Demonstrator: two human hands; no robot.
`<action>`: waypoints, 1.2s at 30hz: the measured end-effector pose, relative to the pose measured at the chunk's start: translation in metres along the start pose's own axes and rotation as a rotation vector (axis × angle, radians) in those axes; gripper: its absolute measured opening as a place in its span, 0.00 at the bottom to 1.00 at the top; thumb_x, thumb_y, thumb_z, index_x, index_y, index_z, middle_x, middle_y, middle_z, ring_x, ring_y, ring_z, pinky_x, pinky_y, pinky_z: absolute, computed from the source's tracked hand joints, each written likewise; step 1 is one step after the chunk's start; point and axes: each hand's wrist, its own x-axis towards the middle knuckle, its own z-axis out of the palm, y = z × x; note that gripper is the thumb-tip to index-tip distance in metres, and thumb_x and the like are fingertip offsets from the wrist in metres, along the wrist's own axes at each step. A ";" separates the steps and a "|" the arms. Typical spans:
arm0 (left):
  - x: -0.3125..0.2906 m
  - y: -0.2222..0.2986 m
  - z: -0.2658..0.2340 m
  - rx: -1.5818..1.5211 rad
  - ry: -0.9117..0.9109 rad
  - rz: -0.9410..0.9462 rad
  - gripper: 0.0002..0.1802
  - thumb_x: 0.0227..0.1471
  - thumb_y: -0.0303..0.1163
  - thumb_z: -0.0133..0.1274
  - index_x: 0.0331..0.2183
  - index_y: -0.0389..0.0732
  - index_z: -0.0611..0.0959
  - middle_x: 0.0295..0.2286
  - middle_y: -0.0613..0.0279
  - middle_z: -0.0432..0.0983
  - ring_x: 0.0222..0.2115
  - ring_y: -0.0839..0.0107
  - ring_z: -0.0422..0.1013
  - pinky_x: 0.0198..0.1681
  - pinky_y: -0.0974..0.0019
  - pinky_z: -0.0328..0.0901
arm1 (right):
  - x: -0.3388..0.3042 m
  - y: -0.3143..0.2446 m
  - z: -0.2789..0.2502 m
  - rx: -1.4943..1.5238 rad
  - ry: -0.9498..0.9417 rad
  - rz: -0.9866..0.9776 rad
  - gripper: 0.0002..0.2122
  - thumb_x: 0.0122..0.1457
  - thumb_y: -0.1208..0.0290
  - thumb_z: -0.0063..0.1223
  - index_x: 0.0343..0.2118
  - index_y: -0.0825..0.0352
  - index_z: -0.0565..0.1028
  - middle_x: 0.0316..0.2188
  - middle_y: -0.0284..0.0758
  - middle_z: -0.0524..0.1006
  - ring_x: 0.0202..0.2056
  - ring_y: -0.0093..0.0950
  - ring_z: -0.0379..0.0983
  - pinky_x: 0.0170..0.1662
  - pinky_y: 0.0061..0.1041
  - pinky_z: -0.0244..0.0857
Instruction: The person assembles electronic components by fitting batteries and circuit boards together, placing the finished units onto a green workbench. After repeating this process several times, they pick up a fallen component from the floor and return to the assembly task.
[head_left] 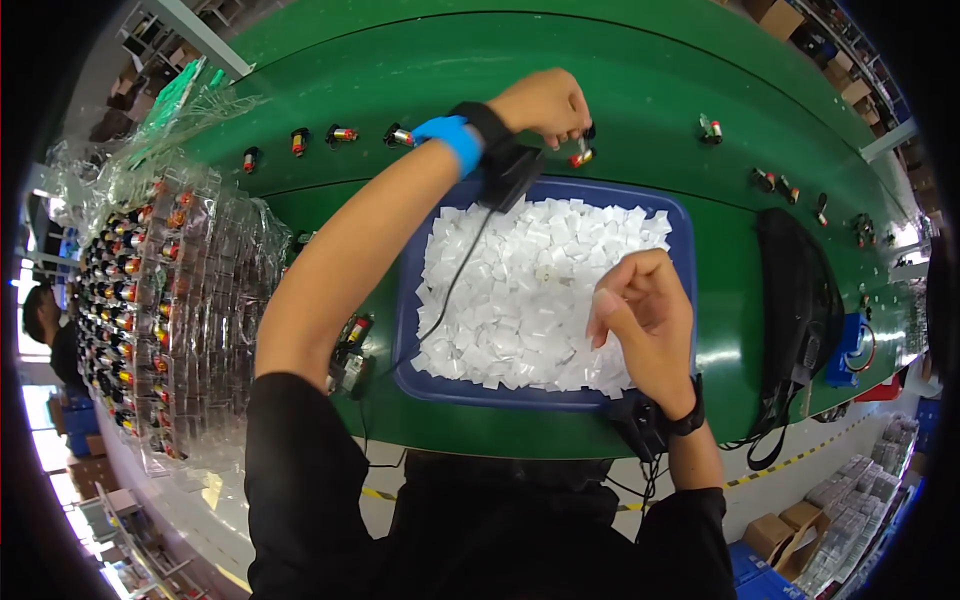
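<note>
So the left hand point(548, 108) is reaching past the far edge of the blue tray point(684, 225), fingertips bunched right at a little motor point(581, 158) on the green bench point(738, 375). Can't tell from this angle if they've really gripped it or are just touching. The right hand point(650, 320) is over the tray's right side, loosely curled rather than clenched, above the white slips point(520, 310); no motor in it, though I can't tell if a slip is tucked between thumb and fingers. Tips, if you ask me: pinch the motor by its body, not whatever sticks out of the end, and lift it straight up before bringing it nearer the tray. Watch the cable point(465, 265) too, it hangs off the left wrist's black box point(512, 178) and runs across the tray, so a low swing could drag slips about. I'd take slips one at a time, by an edge. Other motors point(342, 134) lie beyond the tray's far left corner, so keep that elbow high.
</note>
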 end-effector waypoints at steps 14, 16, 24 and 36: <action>-0.234 0.067 0.095 -0.493 0.410 -0.022 0.22 0.51 0.18 0.57 0.49 0.34 0.74 0.34 0.62 0.77 0.25 0.81 0.70 0.24 0.77 0.67 | -0.004 -0.007 0.001 0.299 -0.100 0.393 0.09 0.63 0.74 0.53 0.44 0.70 0.71 0.33 0.39 0.80 0.29 0.25 0.78 0.25 0.19 0.72; -0.236 0.062 0.098 -0.516 0.376 -0.050 0.22 0.51 0.17 0.58 0.49 0.34 0.74 0.36 0.61 0.77 0.25 0.80 0.70 0.24 0.78 0.67 | -0.005 -0.001 -0.005 0.265 -0.108 0.373 0.07 0.62 0.75 0.54 0.41 0.70 0.73 0.31 0.38 0.80 0.28 0.24 0.79 0.26 0.19 0.71; -0.230 0.040 0.094 -0.422 0.195 0.146 0.16 0.56 0.22 0.54 0.47 0.33 0.73 0.43 0.57 0.74 0.30 0.76 0.73 0.30 0.74 0.71 | 0.002 0.006 0.007 -0.386 -0.004 -0.009 0.05 0.58 0.80 0.57 0.36 0.73 0.74 0.28 0.35 0.80 0.25 0.21 0.78 0.28 0.16 0.69; -0.221 0.036 0.106 -0.703 0.205 -0.088 0.09 0.60 0.25 0.49 0.43 0.32 0.73 0.44 0.54 0.74 0.31 0.76 0.73 0.30 0.73 0.72 | 0.011 0.015 0.002 -0.703 -0.013 -0.325 0.08 0.53 0.83 0.60 0.35 0.69 0.75 0.33 0.36 0.79 0.31 0.25 0.77 0.27 0.19 0.70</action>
